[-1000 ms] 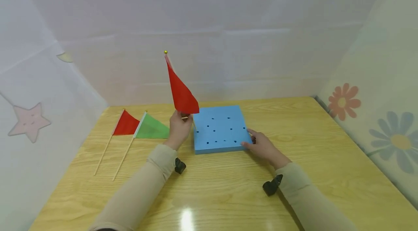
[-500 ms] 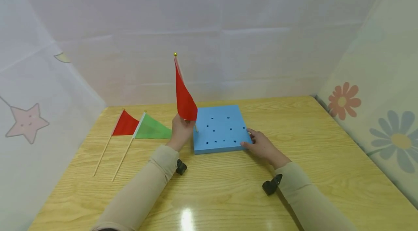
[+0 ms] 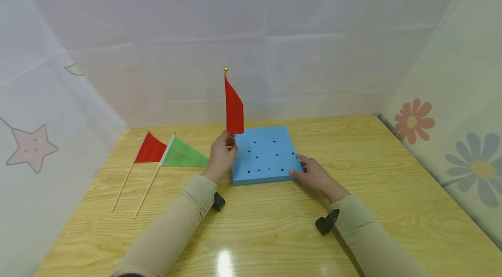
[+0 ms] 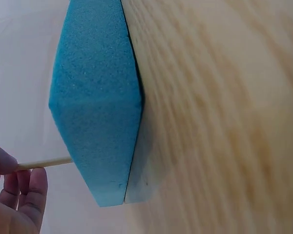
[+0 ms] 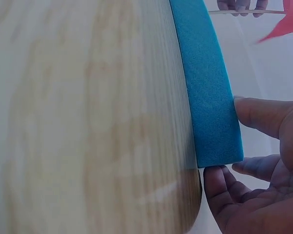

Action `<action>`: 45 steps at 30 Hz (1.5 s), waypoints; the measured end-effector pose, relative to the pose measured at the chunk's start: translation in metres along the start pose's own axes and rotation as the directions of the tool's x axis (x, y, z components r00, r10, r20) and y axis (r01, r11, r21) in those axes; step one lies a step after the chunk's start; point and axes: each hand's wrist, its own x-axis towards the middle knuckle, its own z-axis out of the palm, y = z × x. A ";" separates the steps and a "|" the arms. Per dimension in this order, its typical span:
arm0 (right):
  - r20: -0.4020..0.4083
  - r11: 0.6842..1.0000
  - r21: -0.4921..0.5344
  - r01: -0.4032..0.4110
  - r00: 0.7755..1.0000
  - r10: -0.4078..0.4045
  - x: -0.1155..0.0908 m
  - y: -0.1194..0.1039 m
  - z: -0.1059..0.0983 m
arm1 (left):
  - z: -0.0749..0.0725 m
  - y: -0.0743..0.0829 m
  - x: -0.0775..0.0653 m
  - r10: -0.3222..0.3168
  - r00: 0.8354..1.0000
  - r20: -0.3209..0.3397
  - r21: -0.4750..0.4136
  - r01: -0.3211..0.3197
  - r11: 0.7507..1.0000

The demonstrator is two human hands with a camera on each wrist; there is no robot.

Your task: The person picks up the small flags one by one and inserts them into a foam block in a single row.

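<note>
- Right hand [image 3: 315,177] grips a square blue foam block [image 3: 266,157] near its corner, thumb and fingers bent.
- Left hand [image 3: 222,155] pinches the wooden stick [image 4: 45,163] of an upright red cloth flag [image 3: 234,109], foot at the block.
- Left of it lie a green triangular cloth flag [image 3: 181,154], then a second red cloth flag [image 3: 151,149].

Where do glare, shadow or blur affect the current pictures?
Head: a bright glare spot on the table near the bottom edge; the raised red flag looks sharp enough. Left wrist: wood grain smeared and soft toward the right, with a dim shadow beside the blue block. Right wrist: wood grain soft at the left, backdrop pale and hazy, the flag's tip soft-edged at upper right.
</note>
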 end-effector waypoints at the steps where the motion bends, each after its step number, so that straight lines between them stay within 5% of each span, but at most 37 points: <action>1: 0.000 1.000 -0.001 0.001 1.000 -0.001 0.001 0.000 0.000 | 0.000 0.000 0.000 -0.001 1.000 0.004 0.009 0.001 1.000; 10: 0.009 1.000 0.021 -0.019 1.000 0.019 0.006 0.002 0.003 | -0.005 -0.003 -0.001 0.022 1.000 0.003 -0.015 -0.022 1.000; 17: 0.017 1.000 0.004 -0.003 1.000 0.003 0.008 0.002 0.002 | -0.012 -0.011 -0.007 -0.112 0.992 0.060 -0.020 0.113 0.993; 25: 0.020 1.000 -0.018 -0.004 1.000 0.004 0.009 0.006 -0.003 | -0.032 -0.015 -0.017 -0.186 0.975 0.120 -0.109 0.200 0.974; 32: 0.025 0.999 -0.032 0.002 1.000 -0.001 0.011 0.005 -0.008 | -0.057 -0.021 -0.023 -0.277 0.948 0.157 -0.316 0.314 0.895; 37: 0.029 1.000 -0.020 -0.011 0.999 0.012 0.009 0.006 -0.010 | -0.073 -0.024 -0.029 -0.331 0.926 0.182 -0.372 0.376 0.848; 45: 0.017 0.999 -0.042 -0.007 1.000 0.008 0.003 0.007 -0.014 | -0.101 -0.025 -0.034 -0.381 0.904 0.192 -0.376 0.426 0.823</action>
